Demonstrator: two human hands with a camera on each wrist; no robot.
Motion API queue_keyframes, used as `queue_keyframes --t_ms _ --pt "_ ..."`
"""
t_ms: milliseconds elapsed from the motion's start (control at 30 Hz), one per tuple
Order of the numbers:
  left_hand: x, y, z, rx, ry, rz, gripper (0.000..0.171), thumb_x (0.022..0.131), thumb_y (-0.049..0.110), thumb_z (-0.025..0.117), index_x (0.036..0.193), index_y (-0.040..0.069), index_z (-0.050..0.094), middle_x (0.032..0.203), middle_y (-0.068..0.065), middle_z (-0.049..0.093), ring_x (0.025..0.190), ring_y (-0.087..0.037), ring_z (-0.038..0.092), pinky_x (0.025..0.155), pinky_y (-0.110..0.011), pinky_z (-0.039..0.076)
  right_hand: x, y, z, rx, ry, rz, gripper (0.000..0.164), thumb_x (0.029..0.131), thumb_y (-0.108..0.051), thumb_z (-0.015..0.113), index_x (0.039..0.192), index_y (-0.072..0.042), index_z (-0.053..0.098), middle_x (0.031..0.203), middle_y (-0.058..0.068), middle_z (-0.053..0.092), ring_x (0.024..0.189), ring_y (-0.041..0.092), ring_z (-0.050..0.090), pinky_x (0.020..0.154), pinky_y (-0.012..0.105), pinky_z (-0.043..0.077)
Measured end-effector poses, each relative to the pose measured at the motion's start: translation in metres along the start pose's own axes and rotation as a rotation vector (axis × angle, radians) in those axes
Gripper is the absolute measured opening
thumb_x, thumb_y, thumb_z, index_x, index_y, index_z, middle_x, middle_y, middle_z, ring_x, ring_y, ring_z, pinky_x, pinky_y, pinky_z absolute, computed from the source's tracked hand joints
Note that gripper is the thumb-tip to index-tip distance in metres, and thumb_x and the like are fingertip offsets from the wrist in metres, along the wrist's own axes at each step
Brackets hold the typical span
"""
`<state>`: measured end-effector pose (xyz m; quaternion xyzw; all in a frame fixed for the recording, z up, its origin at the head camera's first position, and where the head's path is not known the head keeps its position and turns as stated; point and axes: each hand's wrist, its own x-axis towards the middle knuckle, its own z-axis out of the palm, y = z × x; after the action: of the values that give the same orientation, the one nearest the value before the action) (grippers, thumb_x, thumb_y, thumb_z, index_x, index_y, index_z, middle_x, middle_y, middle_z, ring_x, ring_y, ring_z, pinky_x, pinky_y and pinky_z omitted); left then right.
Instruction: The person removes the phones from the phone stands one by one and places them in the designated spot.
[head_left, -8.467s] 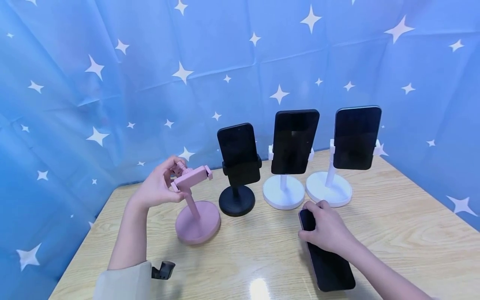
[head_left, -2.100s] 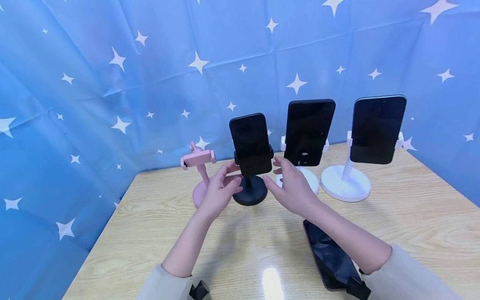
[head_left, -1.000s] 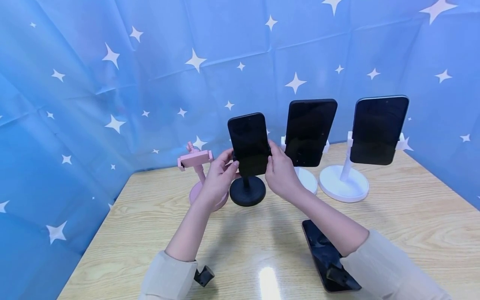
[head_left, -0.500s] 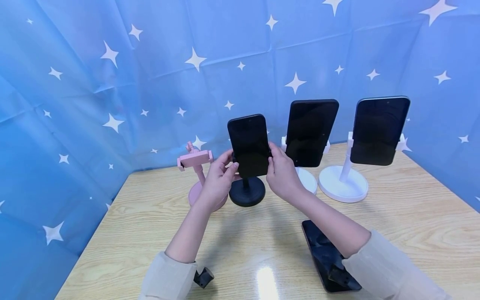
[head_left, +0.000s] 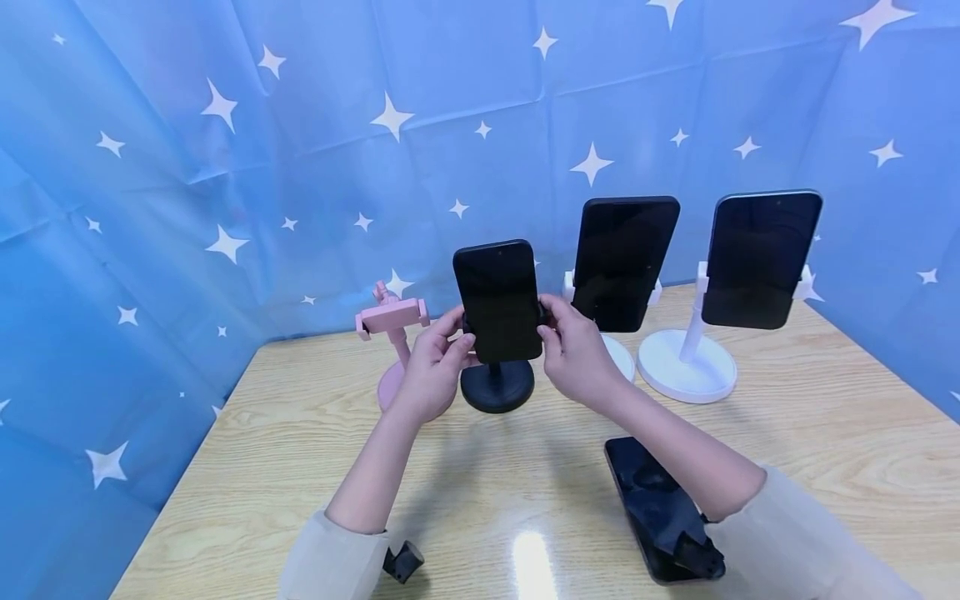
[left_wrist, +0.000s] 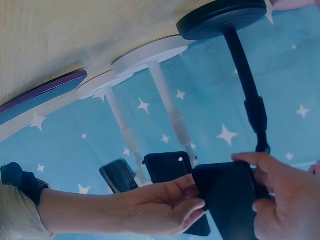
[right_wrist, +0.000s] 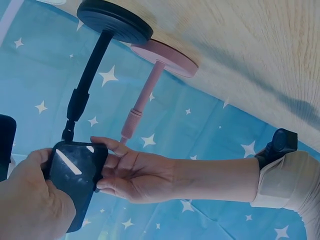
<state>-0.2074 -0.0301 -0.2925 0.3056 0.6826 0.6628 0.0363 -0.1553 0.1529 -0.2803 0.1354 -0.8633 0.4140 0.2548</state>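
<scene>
A black phone (head_left: 498,301) stands upright in the clamp of a black phone stand (head_left: 497,388), at the middle of the table. My left hand (head_left: 435,364) pinches the clamp at the phone's left edge, thumb in front and fingers behind. On the other side my right hand (head_left: 579,353) pinches the right edge the same way. In the left wrist view the phone's lower end (left_wrist: 225,195) sits between both hands, and the stand's black stem (left_wrist: 246,80) runs to its round base. The right wrist view shows the phone's face (right_wrist: 75,180) with a bright reflection.
A pink phone stand (head_left: 392,317) with no phone stands left of the black one. To the right are two white stands (head_left: 687,367) bearing a phone (head_left: 626,262) and another phone (head_left: 763,258). One phone (head_left: 637,492) lies flat on the table under my right forearm.
Both hands came in from beside the black stand and took hold of its clamp. In the last half second the phone has dropped slightly and tilted. Earlier, my left hand held the pink stand.
</scene>
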Motion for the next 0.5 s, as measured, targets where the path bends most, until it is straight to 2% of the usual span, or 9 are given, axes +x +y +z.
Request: queue_keyframes --t_ms 167,333,500 --pt "-0.004 0.000 0.000 0.029 -0.016 0.035 0.041 0.094 -0.004 0.040 0.135 0.004 0.042 0.114 -0.019 0.053 0.099 -0.030 0.061 0.081 -0.037 0.051 -0.005 0.003 -0.002 0.020 0.014 -0.050 0.032 0.087 0.013 0.045 0.119 0.013 0.047 0.103 0.023 0.057 0.085 0.029 0.058 0.073 0.040 0.049" --pt "-0.010 0.002 0.002 0.008 -0.032 0.061 0.041 0.094 -0.005 0.040 0.135 0.000 0.041 0.107 -0.023 0.052 0.097 -0.034 0.062 0.078 -0.037 0.052 -0.010 0.003 -0.003 0.021 0.032 -0.100 0.033 0.085 0.015 0.046 0.119 0.016 0.046 0.110 0.026 0.055 0.092 0.031 0.060 0.079 0.042 0.050" --pt "-0.018 0.008 0.003 -0.028 -0.050 0.087 0.041 0.093 -0.006 0.042 0.134 -0.003 0.041 0.105 -0.025 0.051 0.089 -0.019 0.066 0.077 -0.038 0.052 -0.018 -0.002 -0.008 0.013 0.043 -0.147 0.034 0.084 0.016 0.048 0.118 0.015 0.047 0.113 0.026 0.055 0.090 0.028 0.060 0.078 0.040 0.050"
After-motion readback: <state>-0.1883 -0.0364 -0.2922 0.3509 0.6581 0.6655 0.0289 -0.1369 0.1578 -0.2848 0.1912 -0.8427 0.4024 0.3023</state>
